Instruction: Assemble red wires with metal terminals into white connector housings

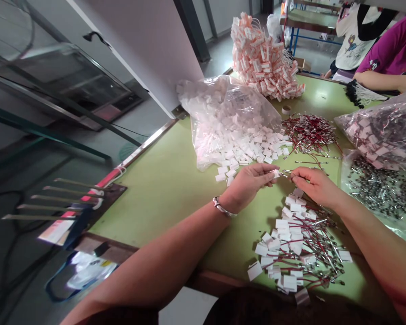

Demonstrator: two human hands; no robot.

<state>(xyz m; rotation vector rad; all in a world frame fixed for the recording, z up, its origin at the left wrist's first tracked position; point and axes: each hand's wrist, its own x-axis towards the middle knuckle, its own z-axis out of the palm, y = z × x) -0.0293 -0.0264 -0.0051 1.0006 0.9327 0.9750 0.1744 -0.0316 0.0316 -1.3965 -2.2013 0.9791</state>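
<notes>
Between thumb and fingers of my left hand (249,183) is a small white plastic connector housing (276,174), held above the green table (155,189). My right hand (309,180) pinches a short wire lead, whose metal terminal (284,173) points at the housing; whether the tip is inside it I cannot tell. Below my hands lies a pile of housings with red wires attached (296,239). Beyond them are loose white housings (253,146) spilling from a clear plastic bag (216,104), and a heap of red wire leads (311,131).
At the right are a bag of small metal parts (379,187) and another bag of pale pieces (385,131). A tall pile of orange-and-white parts (260,58) stands at the back, near a tape roll (286,109). A metal-pronged rack (88,203) juts from the left edge. Two people sit across.
</notes>
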